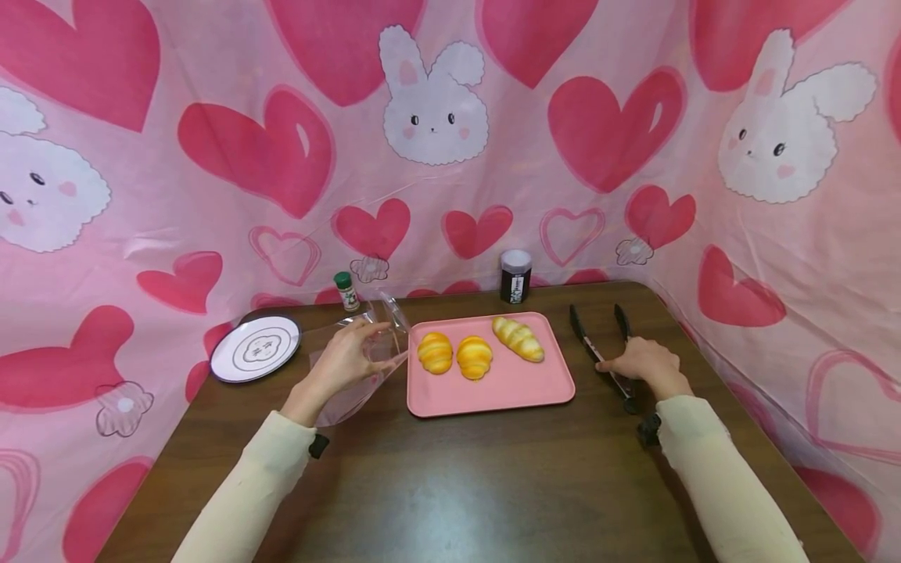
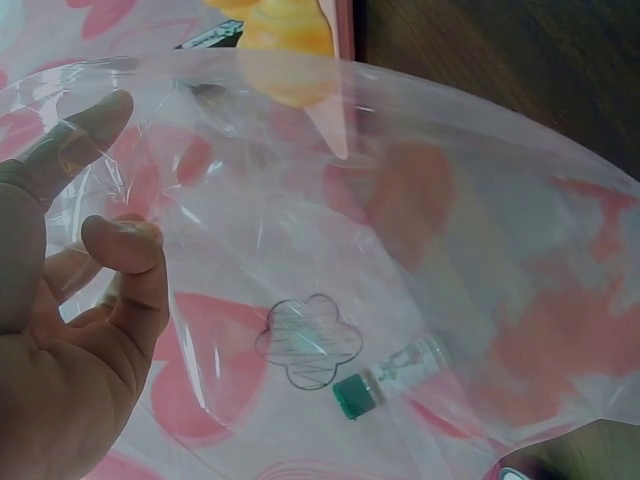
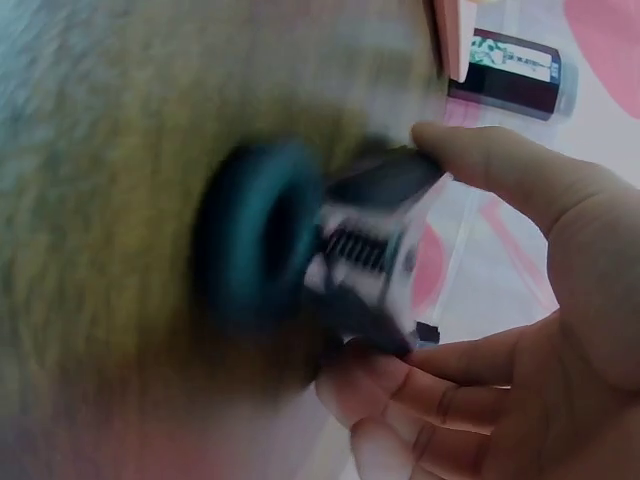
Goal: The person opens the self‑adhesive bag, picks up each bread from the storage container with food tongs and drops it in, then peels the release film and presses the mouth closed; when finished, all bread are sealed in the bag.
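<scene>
Dark-brown table (image 1: 457, 485): lower-centre
Pink tray (image 1: 457, 400): three golden breads (image 1: 475, 358)
Left hand (image 1: 345, 356): spread against clear bag (image 1: 348, 399)
Right hand (image 1: 647, 363): pinching black tongs (image 1: 588, 344)

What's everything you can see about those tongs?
The tongs look metallic, with black tips and a dark loop at the near end. Their two arms spread apart, pointing away from the person, right of the pink tray. The right hand grips them near the loop. Whether they touch the table is unclear.

From my end I can read no words — the mark (image 1: 262, 349) on the plate (image 1: 227, 361), left of frame, and the labels (image 1: 517, 289) on the jar (image 1: 516, 274) and green-capped bottle (image 1: 347, 292) mid-frame are too small.
</scene>
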{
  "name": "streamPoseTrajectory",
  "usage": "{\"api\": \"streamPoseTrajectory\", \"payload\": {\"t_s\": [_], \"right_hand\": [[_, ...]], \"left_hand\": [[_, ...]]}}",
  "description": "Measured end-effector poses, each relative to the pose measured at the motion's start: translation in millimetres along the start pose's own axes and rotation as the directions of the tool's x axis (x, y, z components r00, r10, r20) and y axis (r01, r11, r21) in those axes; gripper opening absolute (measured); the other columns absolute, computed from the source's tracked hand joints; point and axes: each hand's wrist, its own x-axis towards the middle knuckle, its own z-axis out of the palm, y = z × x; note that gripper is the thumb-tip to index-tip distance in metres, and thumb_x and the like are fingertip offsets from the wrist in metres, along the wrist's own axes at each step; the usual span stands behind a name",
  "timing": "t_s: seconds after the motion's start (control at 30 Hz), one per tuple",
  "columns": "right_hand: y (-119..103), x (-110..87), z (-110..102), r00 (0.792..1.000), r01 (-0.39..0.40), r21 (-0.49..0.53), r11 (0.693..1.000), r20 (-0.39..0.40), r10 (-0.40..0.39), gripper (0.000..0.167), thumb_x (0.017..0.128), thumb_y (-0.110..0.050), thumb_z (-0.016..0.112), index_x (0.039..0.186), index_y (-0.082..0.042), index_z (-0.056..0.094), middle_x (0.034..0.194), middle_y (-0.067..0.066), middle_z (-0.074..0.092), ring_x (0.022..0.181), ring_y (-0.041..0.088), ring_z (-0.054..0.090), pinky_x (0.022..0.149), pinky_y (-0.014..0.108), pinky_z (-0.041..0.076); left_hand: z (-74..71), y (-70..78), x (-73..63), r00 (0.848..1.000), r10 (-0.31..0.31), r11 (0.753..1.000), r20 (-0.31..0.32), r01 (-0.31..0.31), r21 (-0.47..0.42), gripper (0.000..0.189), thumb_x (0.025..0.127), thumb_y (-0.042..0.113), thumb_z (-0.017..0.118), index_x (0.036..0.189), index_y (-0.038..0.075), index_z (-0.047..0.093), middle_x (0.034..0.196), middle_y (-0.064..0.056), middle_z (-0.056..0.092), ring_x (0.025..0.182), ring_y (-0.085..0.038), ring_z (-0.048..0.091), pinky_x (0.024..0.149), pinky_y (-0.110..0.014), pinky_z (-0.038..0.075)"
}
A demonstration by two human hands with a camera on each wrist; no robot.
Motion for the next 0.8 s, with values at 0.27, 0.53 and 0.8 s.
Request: {"api": "streamPoseTrajectory", "payload": {"t_s": [0.27, 0.53, 0.8], "right_hand": [[4.8, 0.3, 1.8, 0.999, 0.007, 0.024, 1.0, -0.047, -0.006, 0.073, 0.077, -0.058, 0.072, 0.109, 0.007, 0.06, 0.109, 0.031, 0.06, 0.091, 0.043, 0.057, 0.072, 0.057, 0.049], [7.6, 1.3, 2.6, 0.996, 0.022, 0.041, 0.999, -0.082, -0.019, 0.082, 0.079, -0.06, 0.07, 0.115, 0.013, 0.056, 0.113, 0.036, 0.058, 0.093, 0.048, 0.058, 0.072, 0.057, 0.05], [11.3, 1.6, 4.6, 0.992, 0.018, 0.075, 0.997, -0.129, -0.008, 0.096, 0.082, -0.064, 0.062, 0.133, 0.015, 0.042, 0.128, 0.042, 0.049, 0.11, 0.059, 0.051, 0.08, 0.067, 0.047]], "left_hand": [[-0.3, -0.9, 0.0, 1.0, -0.008, 1.0, 0.009, 0.008, 0.002, 0.077, 0.073, 0.037, 0.088, 0.14, 0.015, 0.057, 0.113, -0.009, 0.061, 0.101, -0.028, 0.062, 0.084, -0.044, 0.06], [-0.7, -1.4, 0.2, 1.0, -0.005, 1.0, 0.007, 0.005, 0.002, 0.077, 0.074, 0.036, 0.087, 0.141, 0.015, 0.057, 0.112, -0.009, 0.061, 0.101, -0.028, 0.062, 0.085, -0.044, 0.06], [0.6, -3.3, -0.2, 1.0, 0.0, 1.0, 0.01, 0.0, 0.009, 0.075, 0.074, 0.035, 0.087, 0.14, 0.014, 0.058, 0.112, -0.01, 0.06, 0.102, -0.028, 0.061, 0.089, -0.048, 0.058]]}}
